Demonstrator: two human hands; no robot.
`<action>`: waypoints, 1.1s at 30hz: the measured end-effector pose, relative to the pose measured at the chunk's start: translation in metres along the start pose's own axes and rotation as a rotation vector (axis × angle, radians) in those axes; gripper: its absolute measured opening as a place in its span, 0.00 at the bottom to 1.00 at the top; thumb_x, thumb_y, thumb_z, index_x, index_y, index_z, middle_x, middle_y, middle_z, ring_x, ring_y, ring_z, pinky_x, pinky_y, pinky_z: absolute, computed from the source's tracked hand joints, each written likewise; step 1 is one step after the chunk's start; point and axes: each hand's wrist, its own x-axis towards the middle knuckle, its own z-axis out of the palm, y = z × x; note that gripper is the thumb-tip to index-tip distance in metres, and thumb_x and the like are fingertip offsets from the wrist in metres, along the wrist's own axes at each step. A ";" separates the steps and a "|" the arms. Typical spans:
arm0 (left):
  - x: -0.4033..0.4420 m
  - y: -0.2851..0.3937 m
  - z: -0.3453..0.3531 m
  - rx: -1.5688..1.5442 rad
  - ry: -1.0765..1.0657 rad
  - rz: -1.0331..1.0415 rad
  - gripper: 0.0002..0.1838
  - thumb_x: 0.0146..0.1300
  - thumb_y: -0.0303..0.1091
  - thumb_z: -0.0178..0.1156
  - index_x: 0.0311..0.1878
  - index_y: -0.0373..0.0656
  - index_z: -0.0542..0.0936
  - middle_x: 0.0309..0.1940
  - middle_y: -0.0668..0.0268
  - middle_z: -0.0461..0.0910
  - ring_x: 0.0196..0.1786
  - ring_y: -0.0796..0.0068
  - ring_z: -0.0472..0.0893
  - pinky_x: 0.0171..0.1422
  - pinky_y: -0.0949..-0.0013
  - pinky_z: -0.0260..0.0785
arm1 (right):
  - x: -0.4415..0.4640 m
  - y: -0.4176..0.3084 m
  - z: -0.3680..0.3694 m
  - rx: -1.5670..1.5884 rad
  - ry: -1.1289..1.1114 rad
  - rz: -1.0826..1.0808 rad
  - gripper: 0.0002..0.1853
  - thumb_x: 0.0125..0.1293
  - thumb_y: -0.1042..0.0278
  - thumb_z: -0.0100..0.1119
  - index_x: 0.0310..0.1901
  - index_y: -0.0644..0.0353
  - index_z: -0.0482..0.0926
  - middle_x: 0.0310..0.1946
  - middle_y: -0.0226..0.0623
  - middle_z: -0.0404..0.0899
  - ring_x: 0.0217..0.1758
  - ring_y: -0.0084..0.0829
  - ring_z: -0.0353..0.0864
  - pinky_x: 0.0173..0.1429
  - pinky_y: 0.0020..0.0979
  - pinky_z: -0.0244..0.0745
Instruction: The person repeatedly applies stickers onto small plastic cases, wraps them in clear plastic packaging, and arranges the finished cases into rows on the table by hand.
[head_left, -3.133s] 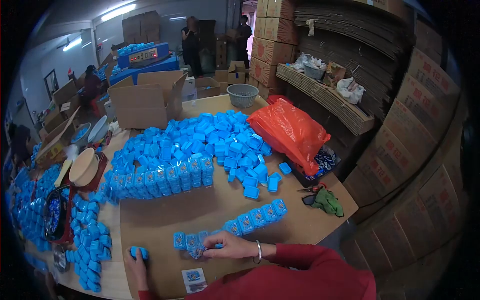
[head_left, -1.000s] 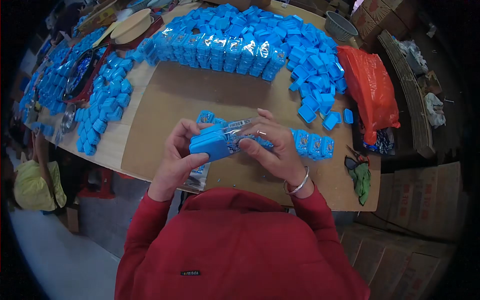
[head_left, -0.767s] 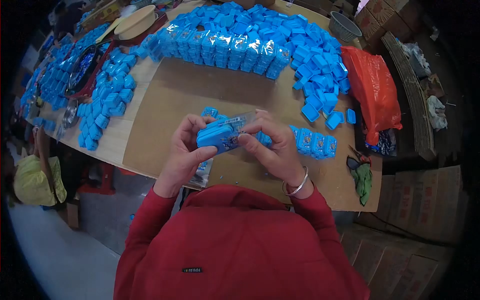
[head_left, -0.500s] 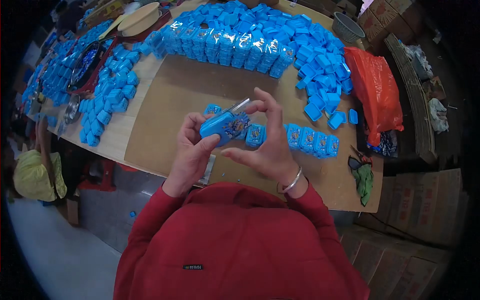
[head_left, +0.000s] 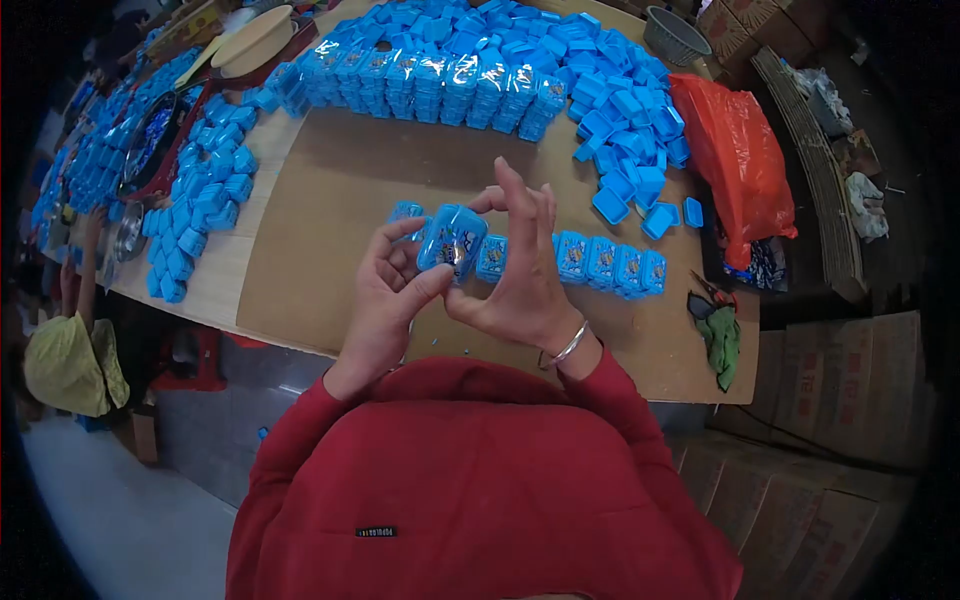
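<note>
The bench [head_left: 390, 160] is big and brown on top. A huge heap of blue tubs [head_left: 615, 120] fills its far side and spills toward the right. Just in front of that heap stands a long row of shiny blue stacks [head_left: 430, 90]. On the far right I see a puffy red bag [head_left: 730, 160]. A smaller pile of blue boxes [head_left: 205, 205] lies on the left. Closer to the person is a short row of wrapped boxes [head_left: 600, 262], partly hidden behind the hands. A cream basin [head_left: 253, 42] sits at the far left, and a green cloth [head_left: 720, 345] lies near the right edge.

The left hand [head_left: 385, 285] pinches one blue box [head_left: 453, 238] between thumb and fingers, holding it up with the picture side showing. The right hand [head_left: 520, 265] is curved wide open around the box's right side, thumb low and fingers high. I can't tell if its tips touch the box. A thin silver bracelet [head_left: 570, 342] circles the right wrist.
</note>
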 end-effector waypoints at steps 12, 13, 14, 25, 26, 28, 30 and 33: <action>0.002 0.006 0.005 -0.079 -0.007 -0.010 0.29 0.61 0.24 0.62 0.63 0.35 0.63 0.46 0.62 0.76 0.51 0.76 0.76 0.57 0.71 0.69 | -0.003 0.005 -0.002 0.007 -0.021 -0.088 0.56 0.37 0.65 0.72 0.70 0.58 0.50 0.49 0.37 0.70 0.57 0.37 0.70 0.72 0.58 0.40; 0.002 0.004 0.004 -0.071 -0.010 -0.011 0.29 0.61 0.24 0.62 0.63 0.35 0.63 0.46 0.62 0.76 0.51 0.76 0.76 0.57 0.71 0.69 | -0.003 0.005 -0.002 0.007 -0.023 -0.089 0.56 0.37 0.65 0.73 0.70 0.57 0.50 0.49 0.37 0.70 0.57 0.37 0.70 0.72 0.58 0.41; 0.003 0.002 0.002 -0.064 -0.011 -0.013 0.29 0.61 0.24 0.62 0.63 0.35 0.63 0.46 0.62 0.76 0.50 0.77 0.76 0.57 0.71 0.69 | -0.003 0.005 -0.002 0.004 -0.030 -0.080 0.56 0.37 0.64 0.73 0.70 0.57 0.50 0.49 0.37 0.70 0.57 0.38 0.70 0.72 0.58 0.41; 0.013 -0.014 -0.020 0.261 0.005 0.020 0.26 0.68 0.37 0.54 0.66 0.38 0.63 0.53 0.61 0.75 0.55 0.75 0.74 0.59 0.71 0.63 | 0.017 0.045 -0.037 -0.110 -0.104 0.121 0.44 0.39 0.63 0.67 0.63 0.59 0.61 0.48 0.45 0.68 0.54 0.47 0.68 0.66 0.52 0.53; 0.014 -0.017 -0.029 0.282 0.015 -0.005 0.26 0.68 0.37 0.54 0.66 0.39 0.63 0.52 0.61 0.75 0.55 0.75 0.74 0.59 0.71 0.63 | 0.013 0.050 -0.038 -0.166 -0.151 0.124 0.44 0.40 0.63 0.67 0.63 0.58 0.61 0.48 0.45 0.68 0.55 0.47 0.68 0.67 0.53 0.52; 0.014 -0.025 -0.041 0.324 0.039 -0.053 0.25 0.67 0.37 0.55 0.65 0.39 0.65 0.51 0.62 0.76 0.53 0.75 0.74 0.58 0.72 0.63 | 0.007 0.059 -0.035 -0.275 -0.246 0.126 0.43 0.41 0.64 0.67 0.63 0.58 0.62 0.48 0.45 0.68 0.56 0.47 0.68 0.68 0.55 0.52; 0.014 -0.034 -0.042 0.331 0.017 -0.074 0.24 0.67 0.36 0.56 0.63 0.39 0.66 0.50 0.62 0.76 0.53 0.75 0.75 0.59 0.72 0.64 | -0.002 0.054 -0.017 -0.311 -0.353 0.082 0.42 0.41 0.64 0.67 0.62 0.57 0.63 0.48 0.45 0.68 0.57 0.47 0.67 0.69 0.58 0.49; 0.012 -0.040 -0.042 0.279 0.003 -0.092 0.23 0.66 0.34 0.57 0.62 0.39 0.68 0.48 0.63 0.77 0.51 0.75 0.75 0.60 0.71 0.64 | -0.013 0.056 -0.003 -0.376 -0.473 0.080 0.41 0.41 0.63 0.67 0.62 0.57 0.63 0.49 0.44 0.68 0.59 0.47 0.65 0.70 0.63 0.45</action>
